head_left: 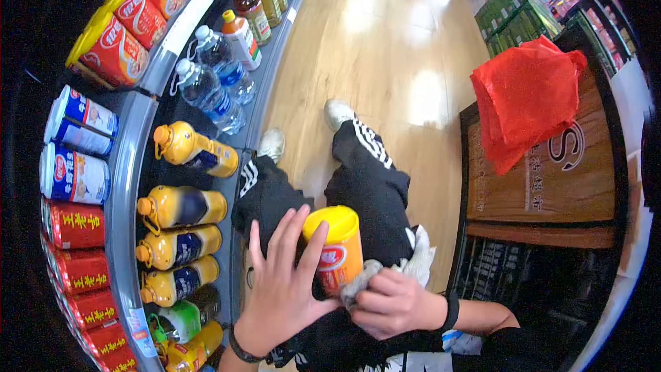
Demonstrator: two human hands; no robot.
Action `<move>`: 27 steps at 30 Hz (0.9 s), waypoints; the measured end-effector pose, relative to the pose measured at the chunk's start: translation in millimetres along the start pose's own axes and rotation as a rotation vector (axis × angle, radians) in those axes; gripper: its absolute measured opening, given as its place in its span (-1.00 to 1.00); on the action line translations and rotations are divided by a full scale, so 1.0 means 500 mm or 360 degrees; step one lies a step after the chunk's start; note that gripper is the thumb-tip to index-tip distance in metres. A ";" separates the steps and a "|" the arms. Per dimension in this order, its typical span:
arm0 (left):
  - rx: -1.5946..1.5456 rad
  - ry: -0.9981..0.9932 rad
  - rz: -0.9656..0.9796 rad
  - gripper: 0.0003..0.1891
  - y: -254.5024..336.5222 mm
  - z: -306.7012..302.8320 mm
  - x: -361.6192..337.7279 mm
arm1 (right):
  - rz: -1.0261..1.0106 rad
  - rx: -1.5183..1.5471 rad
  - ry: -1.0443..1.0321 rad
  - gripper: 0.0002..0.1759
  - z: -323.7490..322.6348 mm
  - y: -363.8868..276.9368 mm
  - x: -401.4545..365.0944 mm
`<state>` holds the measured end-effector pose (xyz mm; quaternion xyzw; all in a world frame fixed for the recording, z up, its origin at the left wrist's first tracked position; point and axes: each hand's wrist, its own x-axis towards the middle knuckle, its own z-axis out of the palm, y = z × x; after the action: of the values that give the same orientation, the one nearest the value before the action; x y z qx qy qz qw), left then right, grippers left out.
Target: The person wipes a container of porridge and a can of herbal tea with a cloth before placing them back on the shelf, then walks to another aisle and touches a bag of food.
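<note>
An orange canister with a yellow lid [339, 244] is upright, tilted a little, in front of my lap. Against its left side is my left hand [289, 282], with the fingers spread and pointing up and the thumb near the canister's base. Closed around a grey-white cloth [418, 262] is my right hand [392, 301], at the canister's lower right side. Part of the cloth touches the canister, and the rest hangs out beyond my fist.
Shelves on the left hold large orange bottles [182, 207], water bottles [210, 89], red cans [76, 269], blue-white cans [76, 176] and red tubs [113, 48]. Red plastic bags [520, 96] lie on a brown wooden counter [551, 186] at right.
</note>
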<state>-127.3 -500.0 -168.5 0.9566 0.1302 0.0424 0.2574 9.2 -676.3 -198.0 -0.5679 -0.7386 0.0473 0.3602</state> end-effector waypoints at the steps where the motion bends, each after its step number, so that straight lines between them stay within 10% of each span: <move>1: 0.0024 0.0002 0.0007 0.34 0.006 -0.001 -0.001 | -0.0020 -0.0022 0.0034 -0.84 0.002 0.003 0.002; 15: -0.0102 0.0275 0.0111 0.16 -0.035 0.029 -0.019 | 0.0176 -0.0025 0.0400 -0.68 -0.018 0.057 0.103; 27: -0.0035 0.0003 -0.0095 0.33 -0.026 0.008 -0.011 | 0.0093 0.0033 -0.0012 -0.71 -0.013 -0.017 0.018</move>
<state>-134.9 -492.5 -178.6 0.9493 0.1586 0.0372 0.2689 5.3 -673.4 -185.1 -0.5851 -0.7226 0.0675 0.3619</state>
